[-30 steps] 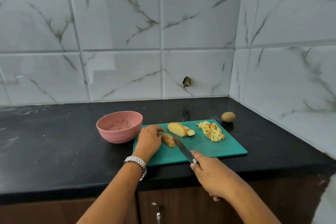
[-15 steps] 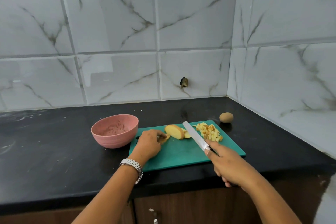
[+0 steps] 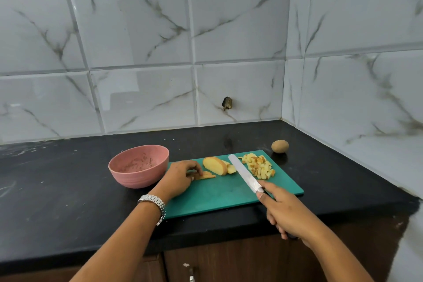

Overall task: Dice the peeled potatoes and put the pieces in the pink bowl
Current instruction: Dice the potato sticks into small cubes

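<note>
While only the head view is on offer, it shows the work plainly. On the green cutting board [image 3: 217, 197], which lies on a black counter [image 3: 57, 190], the left hand [image 3: 180, 176] curls its fingertips down onto a few thin slices [image 3: 206, 175] of peeled potato, pinching them flat near the board's left end. Just right of them lies a potato half [image 3: 214, 165], cut face showing, and past it a diced pile [image 3: 258, 167] sits toward the board's back right corner. The right hand [image 3: 288, 215] is wrapped round the handle of a knife [image 3: 246, 173], forefinger stretched toward the blade, which slants between the potato half and the diced pile and seems lifted off the board. The pink bowl [image 3: 137, 179] stands on the counter just beside the board's left edge; its inside shows smears but no pieces that I can make out. A whole potato [image 3: 280, 146], seemingly unpeeled, rests on the counter behind the board. The slices should be light and stiff yet wet with starch, so likely to skate on each other and on the board. They are best pinned from above, at the end away from the blade, with fingertips tucked back. The dice are probably easier scooped than pinched.
</note>
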